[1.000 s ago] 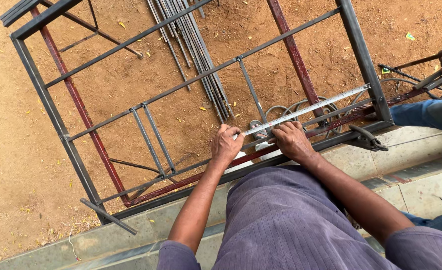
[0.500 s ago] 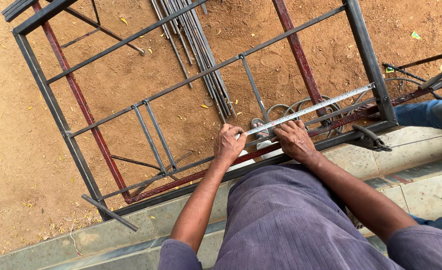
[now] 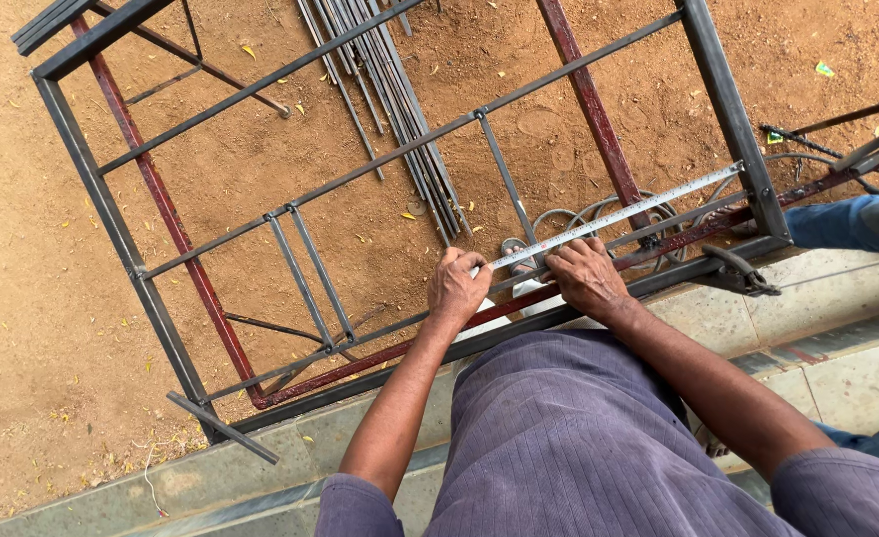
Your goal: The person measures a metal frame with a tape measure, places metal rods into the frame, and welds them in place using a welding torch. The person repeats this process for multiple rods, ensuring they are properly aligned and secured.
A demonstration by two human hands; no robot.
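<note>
Both hands, left hand (image 3: pixel 456 288) and right hand (image 3: pixel 586 277), pinch a tape measure (image 3: pixel 618 217) stretched rightward along the metal frame (image 3: pixel 121 239).

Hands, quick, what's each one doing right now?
Left hand: closed, pinning the tape measure against the metal frame.
Right hand: fingers curled, pressing the tape down.

Both hands, the left hand (image 3: pixel 456 288) and right hand (image 3: pixel 586 276), press on the near rail of the metal frame (image 3: pixel 111 214), with the tape measure (image 3: pixel 614 212) stretched toward its right corner. Wide open bays lie between the bars beyond. A bundle of rods (image 3: pixel 390 99), coiled cable (image 3: pixel 579 214) and a clamp (image 3: pixel 738 268) crowd the ground near the right corner.
</note>
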